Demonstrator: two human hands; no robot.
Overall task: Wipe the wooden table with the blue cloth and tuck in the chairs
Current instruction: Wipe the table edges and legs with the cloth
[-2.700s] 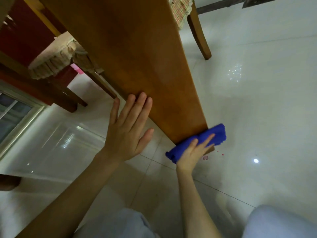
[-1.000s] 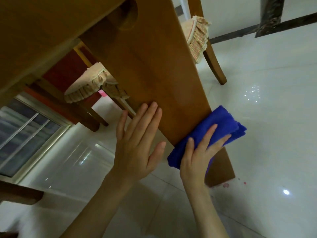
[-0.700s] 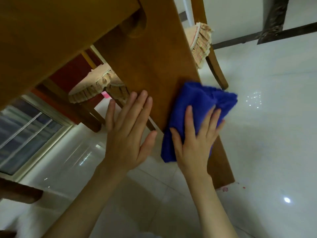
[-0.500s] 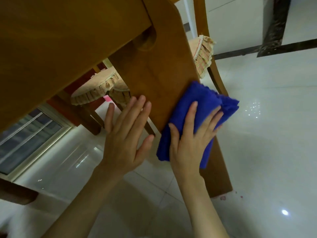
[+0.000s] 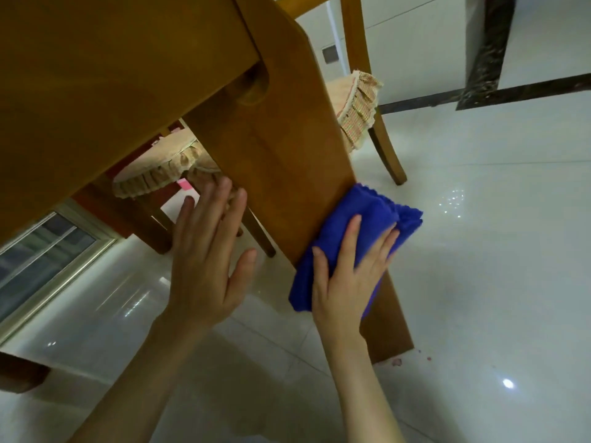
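Down over the glossy white floor tiles (image 5: 479, 251), the left hand (image 5: 204, 266) is spread flat with straight fingers just beside the broad brown wooden desk leg (image 5: 281, 148); whether it touches, I cannot tell. On that leg's edge the folded blue terry cloth (image 5: 367, 215) sits pressed under the right hand (image 5: 345, 279), fingers splayed. Wiping is at the legs, so likely well along; the frill-cushioned wooden chair (image 5: 361, 100) looks not yet tucked in.

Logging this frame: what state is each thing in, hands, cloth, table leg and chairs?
table leg: standing on the floor.
cloth: folded, against the leg's right edge.
right hand: flat, fingers spread, pressing the cloth on the leg.
left hand: open, fingers straight, beside the leg's left edge; contact unclear.
left chair: seat under the table.
right chair: seat past the leg; whether tucked unclear.
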